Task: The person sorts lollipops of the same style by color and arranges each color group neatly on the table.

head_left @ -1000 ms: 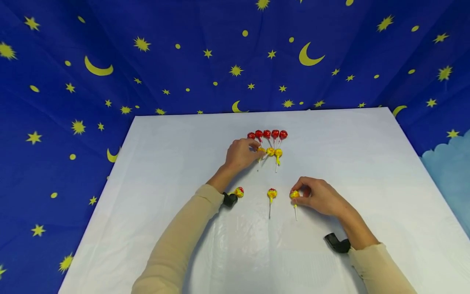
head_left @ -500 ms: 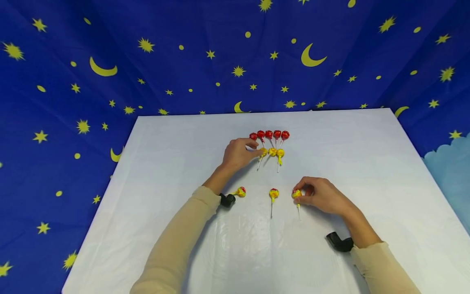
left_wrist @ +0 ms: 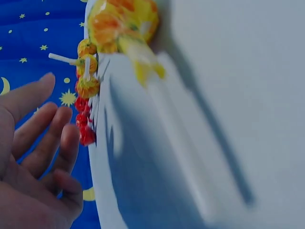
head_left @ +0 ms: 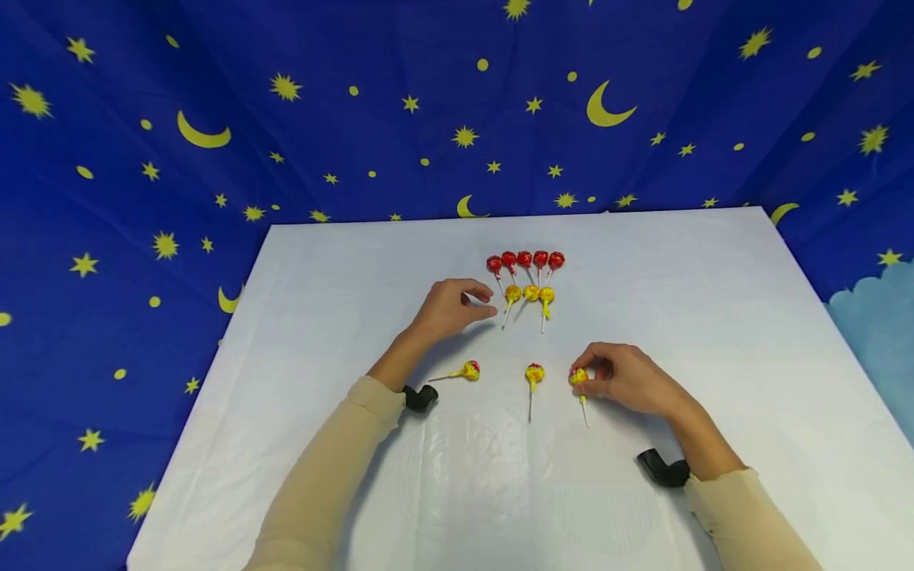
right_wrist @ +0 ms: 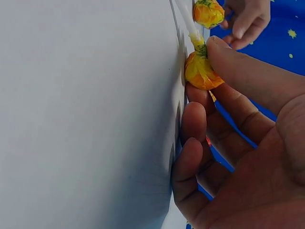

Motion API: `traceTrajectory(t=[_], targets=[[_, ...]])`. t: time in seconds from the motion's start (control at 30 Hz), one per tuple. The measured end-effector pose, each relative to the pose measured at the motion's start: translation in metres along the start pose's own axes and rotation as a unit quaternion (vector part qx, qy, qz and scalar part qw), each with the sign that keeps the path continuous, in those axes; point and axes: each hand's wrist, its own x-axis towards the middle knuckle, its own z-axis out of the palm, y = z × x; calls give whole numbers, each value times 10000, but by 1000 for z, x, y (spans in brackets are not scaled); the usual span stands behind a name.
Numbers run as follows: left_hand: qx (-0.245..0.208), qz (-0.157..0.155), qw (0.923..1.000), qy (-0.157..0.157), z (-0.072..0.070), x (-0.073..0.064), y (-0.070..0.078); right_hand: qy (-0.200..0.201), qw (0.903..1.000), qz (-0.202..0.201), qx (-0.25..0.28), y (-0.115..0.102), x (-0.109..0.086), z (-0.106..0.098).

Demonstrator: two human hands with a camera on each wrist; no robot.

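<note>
My left hand (head_left: 451, 309) hovers just left of the yellow lollipops, thumb and fingers parted and holding nothing. Closest to it is a yellow lollipop (head_left: 512, 294), the leftmost of three in a row. Behind them lies a row of several red lollipops (head_left: 524, 259). With thumb and fingertips my right hand (head_left: 624, 381) pinches the head of a yellow-and-red lollipop (right_wrist: 202, 71), its stick pointing toward me. A similar lollipop (head_left: 534, 374) lies to the left of that hand. Near my left wrist lies another lollipop (left_wrist: 125, 24), large and blurred in the left wrist view.
A white sheet covers the table (head_left: 343, 301). Black camera mounts (head_left: 421, 398) hang at both wrists, close to the tabletop. A blue curtain (head_left: 400, 47) with yellow stars and moons stands behind the table's far edge.
My left hand has let go of the leftmost yellow lollipop in the row and drawn back to the left and toward me. My right hand stays on its lollipop.
</note>
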Motion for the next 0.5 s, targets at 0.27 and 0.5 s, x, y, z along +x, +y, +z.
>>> traceTrajectory(t=[0.27,0.5], targets=[[-48,184,9980,-599,-13,-19,-5,18,10000,22,29,0,0,0],[-332,464,9916,-1165,-19,-33,-11,22,10000,32,48,1,0,0]])
